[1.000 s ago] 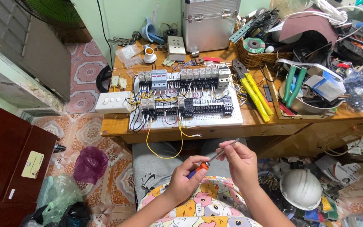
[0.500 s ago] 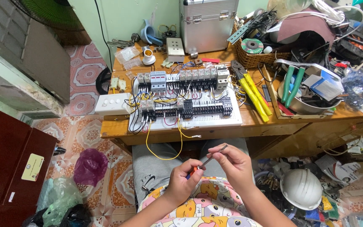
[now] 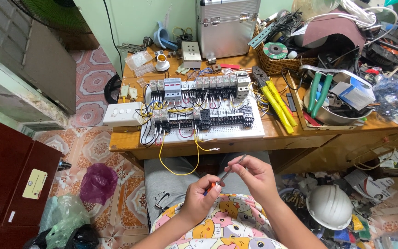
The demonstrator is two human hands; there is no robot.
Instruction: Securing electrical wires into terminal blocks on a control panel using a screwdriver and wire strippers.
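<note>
My left hand (image 3: pixel 200 198) grips the orange-and-blue handle of a small screwdriver (image 3: pixel 226 174) above my lap. My right hand (image 3: pixel 254 177) pinches its thin metal shaft near the tip. A white perforated panel (image 3: pixel 217 134) with rows of relays, breakers and terminal blocks lies on the wooden table (image 3: pixel 125 140) in front of me. A loose yellow wire (image 3: pixel 180 171) hangs from the panel's front edge down toward my hands, apart from them.
Yellow-handled pliers (image 3: pixel 278 102) and green-handled pliers (image 3: pixel 318 90) lie right of the panel. A metal case (image 3: pixel 226 25) stands at the back, with a wicker basket (image 3: pixel 282 64) beside it. A white switch box (image 3: pixel 121 114) sits left. A white helmet (image 3: pixel 330 206) and bags clutter the floor.
Both hands have stayed over my lap with the screwdriver, shifting slightly; the right fingers have slid along the shaft. The camera has tilted a little.
</note>
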